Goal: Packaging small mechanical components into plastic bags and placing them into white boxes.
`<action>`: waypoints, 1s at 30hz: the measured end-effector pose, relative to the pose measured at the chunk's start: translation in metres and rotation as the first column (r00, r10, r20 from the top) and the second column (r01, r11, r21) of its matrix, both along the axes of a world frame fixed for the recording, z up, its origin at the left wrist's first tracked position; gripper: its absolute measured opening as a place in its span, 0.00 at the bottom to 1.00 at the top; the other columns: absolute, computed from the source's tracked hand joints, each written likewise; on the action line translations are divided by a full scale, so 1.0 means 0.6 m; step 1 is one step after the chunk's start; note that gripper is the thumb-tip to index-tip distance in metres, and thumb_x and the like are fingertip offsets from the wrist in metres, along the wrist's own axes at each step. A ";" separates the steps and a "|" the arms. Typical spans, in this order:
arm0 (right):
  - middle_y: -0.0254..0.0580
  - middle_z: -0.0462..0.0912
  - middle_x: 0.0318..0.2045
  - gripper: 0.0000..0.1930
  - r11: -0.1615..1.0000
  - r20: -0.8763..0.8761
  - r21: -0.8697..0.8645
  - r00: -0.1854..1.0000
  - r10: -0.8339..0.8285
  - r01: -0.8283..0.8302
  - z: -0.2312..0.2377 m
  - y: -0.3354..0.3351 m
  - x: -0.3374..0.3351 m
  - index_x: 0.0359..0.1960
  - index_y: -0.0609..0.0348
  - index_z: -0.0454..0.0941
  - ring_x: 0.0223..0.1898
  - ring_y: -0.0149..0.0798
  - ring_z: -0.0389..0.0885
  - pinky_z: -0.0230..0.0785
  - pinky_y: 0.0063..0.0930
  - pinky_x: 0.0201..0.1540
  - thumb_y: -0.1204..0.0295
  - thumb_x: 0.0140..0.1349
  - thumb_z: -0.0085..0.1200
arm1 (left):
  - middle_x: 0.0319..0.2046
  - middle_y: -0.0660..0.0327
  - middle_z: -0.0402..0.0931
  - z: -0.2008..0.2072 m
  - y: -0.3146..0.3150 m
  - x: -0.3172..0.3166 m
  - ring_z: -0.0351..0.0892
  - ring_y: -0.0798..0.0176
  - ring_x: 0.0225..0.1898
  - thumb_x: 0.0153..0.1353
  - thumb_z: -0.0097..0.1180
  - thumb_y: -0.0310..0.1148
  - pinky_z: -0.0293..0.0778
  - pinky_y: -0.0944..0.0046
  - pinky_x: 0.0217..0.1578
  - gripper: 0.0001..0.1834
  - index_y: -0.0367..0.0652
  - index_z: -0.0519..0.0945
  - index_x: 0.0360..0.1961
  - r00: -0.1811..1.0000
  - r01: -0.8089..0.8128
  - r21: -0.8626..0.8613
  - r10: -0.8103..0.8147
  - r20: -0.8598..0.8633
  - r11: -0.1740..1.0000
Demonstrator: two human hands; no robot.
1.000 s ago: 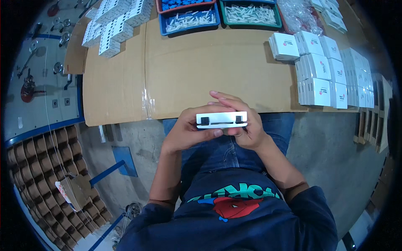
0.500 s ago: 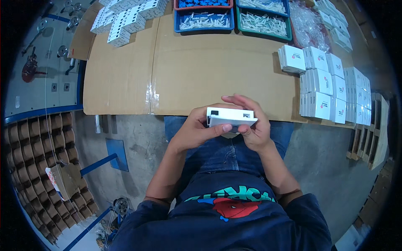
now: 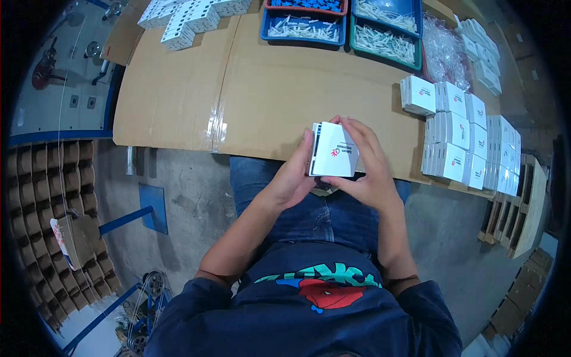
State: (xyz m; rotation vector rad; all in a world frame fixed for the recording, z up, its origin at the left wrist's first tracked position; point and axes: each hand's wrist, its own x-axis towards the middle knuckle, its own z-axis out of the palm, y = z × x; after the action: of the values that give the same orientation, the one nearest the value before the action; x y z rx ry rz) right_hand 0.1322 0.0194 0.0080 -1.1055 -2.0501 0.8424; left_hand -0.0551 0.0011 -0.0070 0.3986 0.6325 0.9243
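Observation:
Both hands hold a white square plastic wall outlet box over my lap at the table's near edge. Its flat face, with a small red and dark print, is turned up toward me. A dark gap with a bit of blue runs down its left side. My left hand is closed on the left edge, fingers upright along it. My right hand wraps the right side, fingertips at the top corner and thumb along the bottom edge. The box's underside is hidden.
Cardboard covers the table. Stacks of similar white boxes stand at the right. Farther back are trays of white pieces, a green tray, clear plastic bags and white blocks. A pallet lies beyond the right end.
The outlet box has been tipped from its port edge to show its printed face. My right hand has shifted round its right side, and the view has turned slightly.

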 end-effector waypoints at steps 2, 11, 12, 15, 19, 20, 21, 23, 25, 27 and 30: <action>0.50 0.70 0.65 0.53 0.997 -0.045 -0.078 0.999 -0.004 0.000 0.000 0.003 0.005 0.71 0.58 0.65 0.67 0.54 0.70 0.65 0.45 0.68 0.64 0.40 0.80 | 0.68 0.58 0.67 -0.002 0.000 0.012 0.72 0.57 0.66 0.78 0.22 0.60 0.72 0.56 0.63 0.35 0.57 0.52 0.79 1.000 0.019 -0.052 -0.019 -0.011 0.998; 0.48 0.73 0.66 0.51 0.974 -0.214 -0.226 0.975 -0.050 0.001 -0.014 0.009 0.025 0.67 0.58 0.67 0.68 0.48 0.70 0.60 0.41 0.72 0.65 0.38 0.82 | 0.64 0.56 0.72 -0.007 0.005 0.028 0.75 0.57 0.63 0.77 0.25 0.62 0.75 0.53 0.61 0.36 0.51 0.61 0.74 0.997 -0.044 -0.107 0.050 0.055 0.993; 0.48 0.73 0.66 0.51 0.986 -0.176 -0.162 0.982 -0.063 0.034 -0.013 0.010 0.028 0.67 0.58 0.67 0.69 0.47 0.70 0.59 0.41 0.72 0.65 0.38 0.82 | 0.65 0.56 0.71 -0.003 0.006 0.029 0.75 0.57 0.64 0.77 0.25 0.62 0.75 0.53 0.61 0.36 0.50 0.62 0.73 0.998 -0.040 -0.110 0.046 0.050 0.993; 0.45 0.70 0.69 0.54 0.979 -0.162 -0.202 0.986 -0.042 0.008 -0.013 0.011 0.030 0.70 0.56 0.65 0.71 0.46 0.66 0.55 0.44 0.74 0.61 0.38 0.82 | 0.65 0.55 0.71 0.006 0.008 0.029 0.74 0.57 0.64 0.77 0.24 0.63 0.75 0.53 0.61 0.37 0.49 0.63 0.73 0.999 -0.032 -0.101 0.035 0.026 0.994; 0.44 0.71 0.68 0.53 0.978 -0.144 -0.208 0.989 -0.033 0.003 -0.011 0.006 0.021 0.69 0.55 0.65 0.71 0.45 0.66 0.55 0.45 0.73 0.61 0.39 0.82 | 0.65 0.55 0.70 0.013 0.005 0.033 0.74 0.56 0.65 0.77 0.23 0.62 0.74 0.53 0.62 0.37 0.49 0.60 0.74 0.996 -0.040 -0.087 0.033 -0.077 0.995; 0.44 0.71 0.68 0.53 0.980 -0.160 -0.198 0.987 -0.029 -0.003 -0.013 0.005 0.020 0.69 0.54 0.65 0.71 0.46 0.67 0.56 0.46 0.72 0.61 0.39 0.82 | 0.65 0.55 0.70 0.017 0.004 0.034 0.74 0.56 0.65 0.77 0.23 0.62 0.74 0.53 0.62 0.37 0.49 0.60 0.74 0.996 -0.042 -0.087 0.035 -0.077 0.995; 0.44 0.71 0.68 0.53 0.982 -0.175 -0.188 0.984 -0.025 -0.009 -0.016 0.004 0.019 0.69 0.54 0.66 0.71 0.46 0.67 0.57 0.47 0.72 0.61 0.39 0.82 | 0.64 0.55 0.72 0.021 0.003 0.035 0.75 0.58 0.63 0.77 0.23 0.64 0.75 0.55 0.60 0.38 0.49 0.61 0.74 0.993 -0.044 -0.078 0.035 -0.115 0.996; 0.44 0.71 0.68 0.53 0.985 -0.165 -0.175 0.986 -0.020 -0.010 -0.021 0.004 0.019 0.69 0.54 0.66 0.70 0.46 0.67 0.58 0.47 0.71 0.61 0.39 0.82 | 0.62 0.55 0.73 0.021 0.001 0.036 0.76 0.60 0.62 0.76 0.24 0.65 0.75 0.56 0.59 0.39 0.48 0.61 0.73 0.988 -0.049 -0.070 0.038 -0.153 0.996; 0.44 0.71 0.68 0.53 0.987 -0.156 -0.163 0.988 -0.015 -0.011 -0.023 0.004 0.018 0.69 0.54 0.66 0.70 0.46 0.68 0.59 0.47 0.71 0.61 0.38 0.82 | 0.66 0.55 0.70 0.016 -0.001 0.036 0.73 0.56 0.66 0.77 0.22 0.62 0.73 0.53 0.62 0.37 0.49 0.59 0.75 0.987 -0.038 -0.083 0.024 -0.159 0.996; 0.44 0.71 0.68 0.52 0.988 -0.154 -0.156 0.988 -0.004 -0.021 -0.023 0.004 0.016 0.69 0.54 0.66 0.69 0.46 0.69 0.60 0.47 0.70 0.62 0.39 0.82 | 0.66 0.55 0.70 0.007 -0.004 0.035 0.72 0.56 0.66 0.77 0.22 0.62 0.73 0.53 0.63 0.37 0.49 0.59 0.75 0.988 -0.030 -0.064 0.020 -0.152 0.997; 0.47 0.74 0.65 0.50 0.988 -0.201 -0.152 0.979 -0.015 -0.016 -0.020 0.003 0.012 0.67 0.57 0.68 0.68 0.48 0.71 0.61 0.41 0.71 0.67 0.37 0.81 | 0.66 0.55 0.69 0.008 -0.005 0.038 0.72 0.57 0.66 0.77 0.24 0.62 0.72 0.53 0.63 0.37 0.50 0.58 0.76 0.990 -0.028 -0.055 0.020 -0.139 0.998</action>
State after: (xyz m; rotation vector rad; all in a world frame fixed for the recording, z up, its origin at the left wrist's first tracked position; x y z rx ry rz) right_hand 0.1395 0.0215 -0.0039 -1.0537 -1.8426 1.0820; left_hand -0.0324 -0.0018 -0.0019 0.4077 0.7904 0.9049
